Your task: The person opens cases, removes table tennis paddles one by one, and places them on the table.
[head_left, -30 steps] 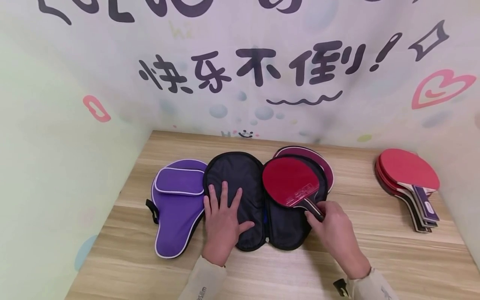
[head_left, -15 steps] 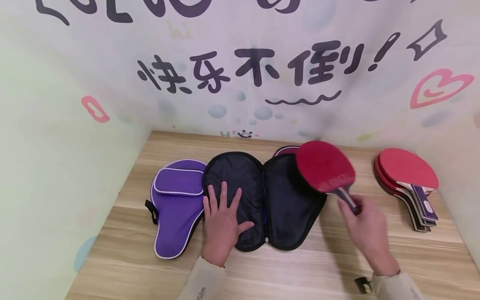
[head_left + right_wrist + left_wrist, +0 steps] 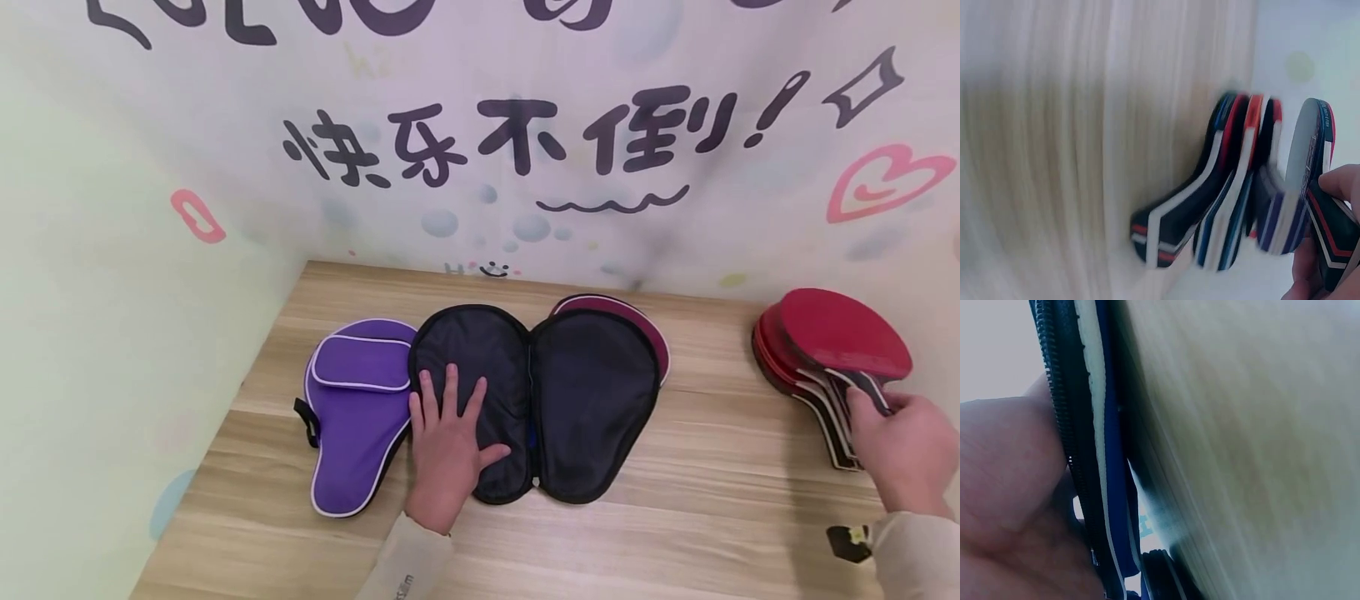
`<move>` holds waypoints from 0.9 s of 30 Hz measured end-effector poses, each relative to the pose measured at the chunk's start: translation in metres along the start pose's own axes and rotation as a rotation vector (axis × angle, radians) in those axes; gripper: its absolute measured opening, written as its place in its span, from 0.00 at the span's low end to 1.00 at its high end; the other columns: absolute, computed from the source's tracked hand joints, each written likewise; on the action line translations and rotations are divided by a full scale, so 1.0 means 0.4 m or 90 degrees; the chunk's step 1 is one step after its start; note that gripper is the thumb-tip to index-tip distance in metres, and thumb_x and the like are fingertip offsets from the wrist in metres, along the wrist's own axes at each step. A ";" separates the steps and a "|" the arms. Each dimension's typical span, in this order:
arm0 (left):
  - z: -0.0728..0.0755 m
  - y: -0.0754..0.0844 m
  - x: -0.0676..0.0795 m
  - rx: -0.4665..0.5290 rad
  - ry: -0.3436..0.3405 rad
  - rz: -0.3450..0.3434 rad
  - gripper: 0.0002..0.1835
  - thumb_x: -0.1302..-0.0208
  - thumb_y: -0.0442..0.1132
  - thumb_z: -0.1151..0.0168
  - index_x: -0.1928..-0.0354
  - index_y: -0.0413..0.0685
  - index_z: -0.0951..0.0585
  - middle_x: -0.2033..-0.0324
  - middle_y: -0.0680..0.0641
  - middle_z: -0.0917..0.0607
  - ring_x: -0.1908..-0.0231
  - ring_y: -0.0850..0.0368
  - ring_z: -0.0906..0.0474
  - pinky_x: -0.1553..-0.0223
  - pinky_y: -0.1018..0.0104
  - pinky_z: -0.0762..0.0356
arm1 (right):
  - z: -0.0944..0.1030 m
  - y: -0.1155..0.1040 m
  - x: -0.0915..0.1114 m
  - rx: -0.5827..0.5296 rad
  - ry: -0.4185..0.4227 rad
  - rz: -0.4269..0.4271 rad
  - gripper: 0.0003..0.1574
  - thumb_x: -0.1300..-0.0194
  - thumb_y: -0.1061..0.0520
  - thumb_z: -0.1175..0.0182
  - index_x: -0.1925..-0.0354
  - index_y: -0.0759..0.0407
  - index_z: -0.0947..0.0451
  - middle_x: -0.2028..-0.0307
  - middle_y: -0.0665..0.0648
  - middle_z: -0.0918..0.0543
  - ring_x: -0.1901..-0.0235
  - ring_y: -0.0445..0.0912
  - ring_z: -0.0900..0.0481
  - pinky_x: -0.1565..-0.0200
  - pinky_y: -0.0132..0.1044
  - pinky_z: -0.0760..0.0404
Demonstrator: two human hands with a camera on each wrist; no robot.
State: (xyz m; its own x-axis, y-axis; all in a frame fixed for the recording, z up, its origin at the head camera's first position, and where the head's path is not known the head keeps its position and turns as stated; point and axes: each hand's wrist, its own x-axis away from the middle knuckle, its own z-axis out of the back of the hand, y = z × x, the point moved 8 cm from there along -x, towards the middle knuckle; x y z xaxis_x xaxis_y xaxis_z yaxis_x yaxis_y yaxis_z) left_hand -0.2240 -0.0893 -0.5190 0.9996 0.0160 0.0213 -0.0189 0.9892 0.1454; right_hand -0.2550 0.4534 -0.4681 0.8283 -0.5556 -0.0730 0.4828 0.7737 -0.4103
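Observation:
In the head view my left hand (image 3: pixel 446 454) lies with spread fingers on the left half of an unzipped black-lined paddle case (image 3: pixel 596 408). The case's zipped edge (image 3: pixel 1060 400) runs beside the palm in the left wrist view. At the right side of the table my right hand (image 3: pixel 907 454) grips a red table tennis paddle (image 3: pixel 847 333) by its handle. This paddle overlaps a stack of red paddles (image 3: pixel 767 354) from above. From the right wrist, the held handle (image 3: pixel 1329 234) shows a gap from the stacked handles (image 3: pixel 1216 206).
A purple paddle case (image 3: pixel 348 450) with a black strap lies left of the black-lined one. Behind the latter's right half, a maroon case (image 3: pixel 652 333) partly shows. A printed wall cloth (image 3: pixel 480 225) borders the wooden table (image 3: pixel 697 500) at the back.
My right hand has carried the red paddle from over the case's right half, rightward, to above the stack. My left hand has stayed on the case.

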 end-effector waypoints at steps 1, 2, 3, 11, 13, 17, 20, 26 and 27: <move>0.000 0.000 0.000 -0.001 -0.001 0.000 0.52 0.55 0.74 0.40 0.26 0.72 0.47 0.23 0.47 0.58 0.25 0.36 0.72 0.27 0.40 0.64 | -0.003 0.014 -0.009 0.003 -0.016 -0.014 0.38 0.33 0.43 0.53 0.44 0.76 0.29 0.55 0.79 0.23 0.63 0.67 0.25 0.76 0.40 0.37; 0.000 0.000 0.000 -0.001 0.000 -0.001 0.52 0.55 0.74 0.40 0.26 0.72 0.47 0.23 0.47 0.57 0.25 0.36 0.71 0.27 0.40 0.64 | -0.006 0.026 -0.015 0.004 -0.028 -0.026 0.38 0.33 0.43 0.54 0.44 0.77 0.30 0.55 0.79 0.24 0.65 0.65 0.25 0.76 0.39 0.37; 0.000 0.000 0.000 -0.003 0.000 -0.001 0.52 0.55 0.74 0.40 0.26 0.72 0.47 0.23 0.46 0.57 0.25 0.36 0.71 0.27 0.40 0.64 | -0.010 0.035 -0.020 0.004 -0.039 -0.034 0.38 0.32 0.42 0.54 0.44 0.76 0.30 0.56 0.79 0.24 0.66 0.64 0.25 0.77 0.38 0.37; -0.001 -0.002 0.002 -0.007 0.015 -0.001 0.53 0.55 0.75 0.40 0.27 0.72 0.46 0.23 0.46 0.56 0.25 0.35 0.70 0.27 0.40 0.63 | -0.030 0.039 -0.035 0.035 -0.054 -0.010 0.39 0.33 0.41 0.53 0.46 0.76 0.28 0.56 0.79 0.22 0.67 0.65 0.24 0.76 0.40 0.35; 0.000 -0.002 0.003 -0.007 0.020 0.000 0.53 0.56 0.75 0.40 0.27 0.71 0.46 0.23 0.46 0.56 0.25 0.35 0.69 0.27 0.40 0.62 | -0.030 0.027 -0.034 0.050 -0.046 0.016 0.39 0.34 0.41 0.52 0.47 0.76 0.27 0.55 0.78 0.22 0.65 0.67 0.23 0.76 0.41 0.34; 0.000 -0.002 0.002 -0.009 0.026 -0.002 0.53 0.56 0.75 0.40 0.27 0.71 0.45 0.23 0.46 0.55 0.25 0.35 0.69 0.27 0.40 0.62 | -0.043 0.022 -0.029 0.069 -0.076 0.030 0.38 0.34 0.41 0.51 0.48 0.76 0.27 0.54 0.78 0.22 0.64 0.68 0.24 0.76 0.43 0.33; -0.001 -0.001 0.002 -0.014 0.029 -0.005 0.53 0.56 0.75 0.41 0.27 0.72 0.46 0.23 0.46 0.56 0.25 0.35 0.69 0.27 0.39 0.62 | -0.062 0.032 -0.025 0.078 -0.108 0.018 0.39 0.33 0.41 0.52 0.48 0.77 0.28 0.54 0.78 0.23 0.63 0.67 0.24 0.76 0.43 0.32; -0.004 -0.003 0.002 -0.011 0.029 -0.005 0.53 0.56 0.75 0.40 0.27 0.71 0.46 0.23 0.46 0.56 0.25 0.35 0.69 0.27 0.39 0.62 | -0.081 0.033 -0.025 0.069 -0.114 0.039 0.38 0.34 0.41 0.51 0.49 0.77 0.28 0.59 0.79 0.22 0.68 0.65 0.24 0.79 0.40 0.34; -0.004 -0.004 0.002 -0.011 0.028 -0.004 0.53 0.56 0.75 0.40 0.27 0.71 0.46 0.23 0.46 0.56 0.25 0.35 0.69 0.27 0.39 0.62 | -0.081 0.029 -0.023 0.065 -0.110 0.045 0.38 0.34 0.41 0.51 0.49 0.77 0.28 0.59 0.79 0.22 0.69 0.65 0.24 0.80 0.40 0.34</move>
State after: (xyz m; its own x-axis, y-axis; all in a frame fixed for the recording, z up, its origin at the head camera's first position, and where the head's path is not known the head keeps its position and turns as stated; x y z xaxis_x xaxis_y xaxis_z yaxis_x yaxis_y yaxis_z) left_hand -0.2232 -0.0906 -0.5206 0.9996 0.0152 -0.0238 -0.0120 0.9916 0.1289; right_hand -0.2664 0.4578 -0.5018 0.8936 -0.4446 0.0626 0.4403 0.8406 -0.3155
